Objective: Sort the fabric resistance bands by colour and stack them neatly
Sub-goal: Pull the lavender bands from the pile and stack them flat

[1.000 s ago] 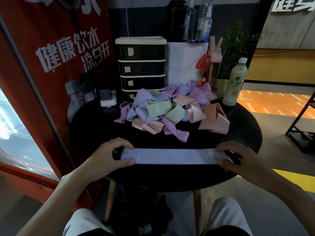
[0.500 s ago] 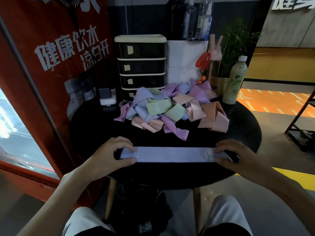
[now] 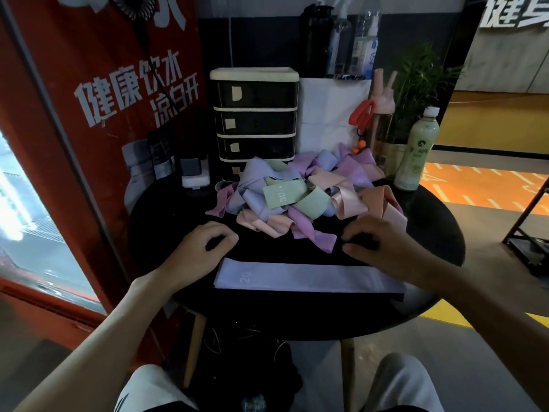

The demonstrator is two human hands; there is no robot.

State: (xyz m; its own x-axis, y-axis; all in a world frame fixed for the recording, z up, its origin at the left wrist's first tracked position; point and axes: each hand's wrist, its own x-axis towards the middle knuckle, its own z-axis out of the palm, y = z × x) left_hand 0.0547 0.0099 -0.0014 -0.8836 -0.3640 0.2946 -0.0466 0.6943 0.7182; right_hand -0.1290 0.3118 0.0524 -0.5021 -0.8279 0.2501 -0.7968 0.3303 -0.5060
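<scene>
Round black table [image 3: 166,224] bears flat lilac band [image 3: 309,278], tangled fabric pile [image 3: 297,200].

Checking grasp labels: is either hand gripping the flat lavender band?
No: left hand and right hand hover empty beyond the lavender band.

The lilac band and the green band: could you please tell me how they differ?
The lilac band lies flat and straight, alone near the table's front edge; the green band is folded over on top of the pile. The lilac band is printed 20; the green band 30 LB. The lilac band shows its full length; the green band is partly buried. Both are fabric with pale printed numbers.
</scene>
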